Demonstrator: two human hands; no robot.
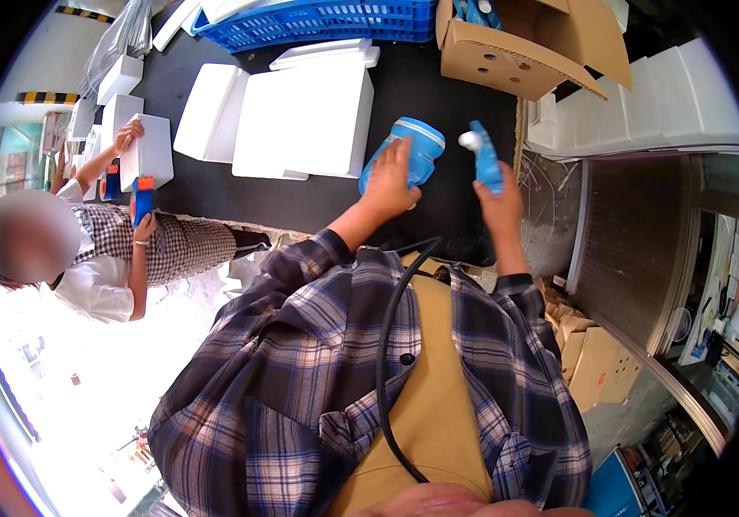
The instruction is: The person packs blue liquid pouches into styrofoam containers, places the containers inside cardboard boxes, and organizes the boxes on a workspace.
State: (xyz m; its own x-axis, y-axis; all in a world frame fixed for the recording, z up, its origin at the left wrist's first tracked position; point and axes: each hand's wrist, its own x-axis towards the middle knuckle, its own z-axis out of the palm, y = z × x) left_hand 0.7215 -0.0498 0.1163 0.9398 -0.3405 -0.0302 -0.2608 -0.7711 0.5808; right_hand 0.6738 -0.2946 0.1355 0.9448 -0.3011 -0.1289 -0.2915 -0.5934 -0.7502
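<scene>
My left hand point(391, 183) is wrapped around the side of a blue tub point(424, 145) with a pale band near its end, held tilted over the dark table. To its right, my right hand point(501, 205) grips the lower end of a slim blue tube point(487, 165); a round white cap sticks out at its upper left. The two blue things are apart from each other. Left of the tub stands a large white foam box point(296, 121), with a smaller white foam box point(208, 112) beside it.
A blue plastic crate point(318, 24) and an open cardboard box point(503, 60) holding blue items sit along the table's far side. Stacked white foam boxes point(671, 108) stand at right. At left, a co-worker holds a tape dispenser point(142, 200) against a white box point(147, 148).
</scene>
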